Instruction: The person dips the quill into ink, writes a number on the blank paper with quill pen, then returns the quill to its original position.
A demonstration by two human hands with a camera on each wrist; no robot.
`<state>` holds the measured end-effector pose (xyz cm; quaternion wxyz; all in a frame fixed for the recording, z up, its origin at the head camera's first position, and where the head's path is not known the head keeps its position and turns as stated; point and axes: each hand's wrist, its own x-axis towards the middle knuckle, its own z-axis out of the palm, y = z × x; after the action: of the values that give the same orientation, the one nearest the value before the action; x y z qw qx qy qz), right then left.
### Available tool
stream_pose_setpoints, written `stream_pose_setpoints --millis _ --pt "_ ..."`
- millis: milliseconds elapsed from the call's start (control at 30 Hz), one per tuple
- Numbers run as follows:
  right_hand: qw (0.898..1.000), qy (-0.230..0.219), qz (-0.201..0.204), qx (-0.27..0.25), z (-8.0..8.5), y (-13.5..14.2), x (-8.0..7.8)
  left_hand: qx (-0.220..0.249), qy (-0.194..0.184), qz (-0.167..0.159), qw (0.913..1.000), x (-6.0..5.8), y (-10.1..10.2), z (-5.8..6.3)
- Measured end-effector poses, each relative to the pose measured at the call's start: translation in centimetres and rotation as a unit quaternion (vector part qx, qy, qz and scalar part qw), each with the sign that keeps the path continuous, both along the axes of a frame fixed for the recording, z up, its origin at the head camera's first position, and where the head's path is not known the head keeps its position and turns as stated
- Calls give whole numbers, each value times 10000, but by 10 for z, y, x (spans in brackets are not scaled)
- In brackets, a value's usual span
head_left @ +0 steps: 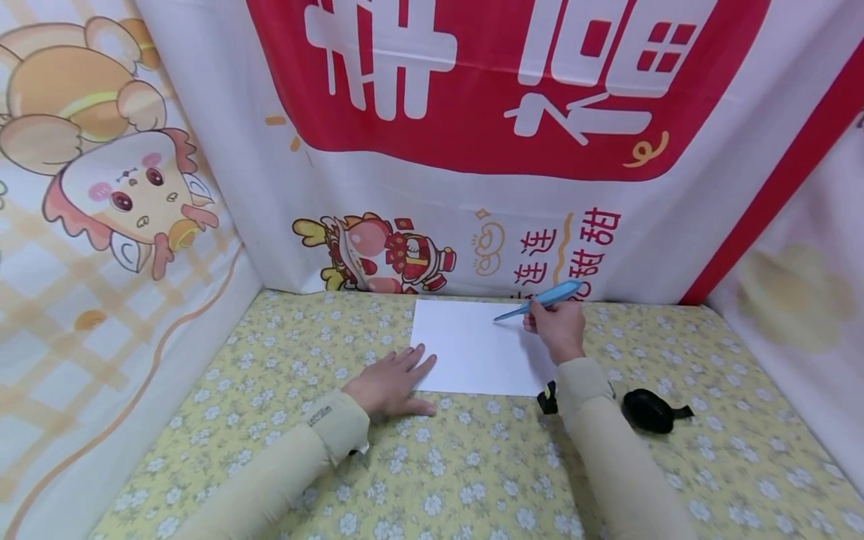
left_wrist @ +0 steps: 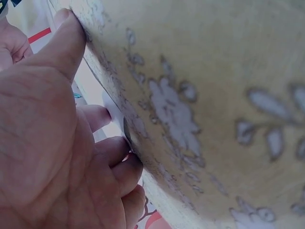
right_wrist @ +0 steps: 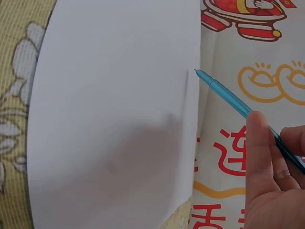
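A blank white sheet of paper [head_left: 472, 352] lies on a yellow flowered tablecloth, its far edge close to the hanging cloth. My right hand [head_left: 559, 326] pinches a blue pen [head_left: 550, 296] over the sheet's right half; in the right wrist view the pen [right_wrist: 228, 95] points its tip at the paper near the far edge, and a hand shadow falls on the sheet. My left hand [head_left: 391, 384] rests flat with fingers spread, fingertips on the paper's left edge and thumb on the tablecloth. The left wrist view shows its palm side [left_wrist: 52, 143] against the cloth.
A black rounded object with a strap [head_left: 648, 411] lies right of my right forearm. A small black piece [head_left: 548, 399] sits by the right cuff. Behind the table hangs a white and red printed cloth [head_left: 472, 161]; another printed cloth [head_left: 115, 247] hangs at the left.
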<state>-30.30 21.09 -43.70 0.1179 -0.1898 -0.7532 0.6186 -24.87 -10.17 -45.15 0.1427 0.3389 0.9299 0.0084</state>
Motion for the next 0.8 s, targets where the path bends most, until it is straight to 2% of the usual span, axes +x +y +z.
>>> stream_pose_setpoints --millis 400,800 --pt "9997 -168 -55 161 -5 -1 0 -13 -53 75 10000 3 4 5" --pt "9998 -126 -9 180 -9 -1 -1 -8 -48 116 9999 3 2 3"
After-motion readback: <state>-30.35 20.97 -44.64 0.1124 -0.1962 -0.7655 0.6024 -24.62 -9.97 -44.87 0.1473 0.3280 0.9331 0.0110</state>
